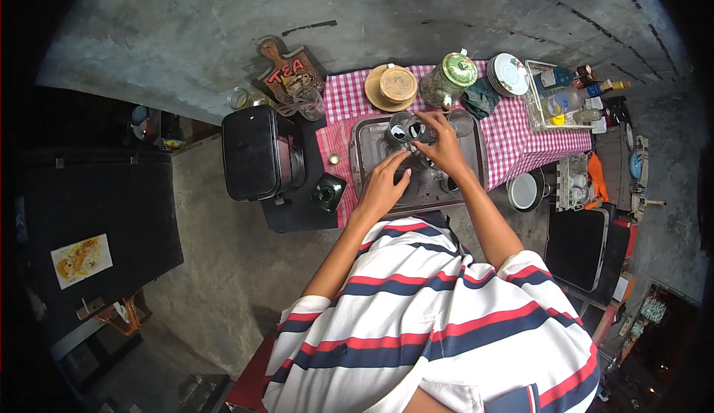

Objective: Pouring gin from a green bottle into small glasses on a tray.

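Fingers of the left hand (382, 187) and the right hand (446, 149) bend over clear glasses (399, 127) on one metal tray (413, 206); whether they grip any, I cannot tell. Glasses stand crowded, so a nudge from either hand could tip or chip one. At least three show, with others perhaps hidden. Beyond them, the tabletop (343, 102) carries one green teapot (448, 79) and one stack of plates (509, 76).

A grey, rough-plastered wall (394, 11) with black streaks rises behind a table (513, 145) covered in pink-and-white check. The floor (230, 264) is mottled grey. At left stands a black piece of furniture (104, 197), possibly a cabinet, its edge lost in shadow.
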The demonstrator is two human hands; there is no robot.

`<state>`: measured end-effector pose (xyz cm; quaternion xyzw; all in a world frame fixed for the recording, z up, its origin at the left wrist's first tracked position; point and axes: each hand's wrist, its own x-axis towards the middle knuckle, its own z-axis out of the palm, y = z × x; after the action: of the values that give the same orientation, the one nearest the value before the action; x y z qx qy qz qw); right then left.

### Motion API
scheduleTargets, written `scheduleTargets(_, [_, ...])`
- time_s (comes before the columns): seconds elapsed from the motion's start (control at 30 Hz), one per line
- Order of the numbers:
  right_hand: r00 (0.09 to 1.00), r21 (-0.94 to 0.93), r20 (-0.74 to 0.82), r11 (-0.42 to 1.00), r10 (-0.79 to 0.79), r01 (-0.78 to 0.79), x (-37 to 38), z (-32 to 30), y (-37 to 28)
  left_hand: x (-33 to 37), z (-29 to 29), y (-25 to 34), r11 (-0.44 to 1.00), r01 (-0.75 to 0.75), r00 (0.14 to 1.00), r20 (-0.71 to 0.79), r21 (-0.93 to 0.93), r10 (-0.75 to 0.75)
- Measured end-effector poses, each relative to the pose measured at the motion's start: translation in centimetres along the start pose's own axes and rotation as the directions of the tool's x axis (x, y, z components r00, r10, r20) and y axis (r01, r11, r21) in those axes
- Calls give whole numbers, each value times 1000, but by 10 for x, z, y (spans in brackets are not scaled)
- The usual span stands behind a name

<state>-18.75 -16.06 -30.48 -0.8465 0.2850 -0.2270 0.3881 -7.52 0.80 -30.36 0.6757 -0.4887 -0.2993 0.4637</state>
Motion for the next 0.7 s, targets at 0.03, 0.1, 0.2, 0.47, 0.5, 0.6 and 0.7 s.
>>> scheduleTargets(0.03, [1000, -1, -2, 1000, 1, -1, 0, 1, 2, 3, 2, -3, 1000, -1, 1000, 2, 0, 1])
scheduleTargets(0.1, [1000, -23, 2, 1000, -4, 4, 0, 3, 5, 9, 7, -10, 988, -40, 999, 14, 149, 38])
scheduleTargets(0.2, [1000, -42, 15, 999, -14, 15, 1, 4, 5, 14, 11, -16, 988, 1, 998, 55, 153, -10])
scheduleTargets(0.47, [999, -75, 46, 997, 18, -14, 6, 4, 1, 15, 22, -28, 968, -19, 996, 87, 252, -3])
scheduleTargets(0.5, [998, -88, 50, 996, 24, -20, 6, 4, 0, 15, 23, -30, 964, -20, 996, 94, 267, -6])
scheduleTargets(0.6, [998, -126, 53, 992, 22, -15, 6, 6, 1, 13, 25, -35, 961, -19, 994, 107, 276, -11])
scheduleTargets(0.7, [998, -128, 58, 992, 21, -14, 5, 6, 4, 14, 25, -34, 961, -18, 993, 117, 277, -15])
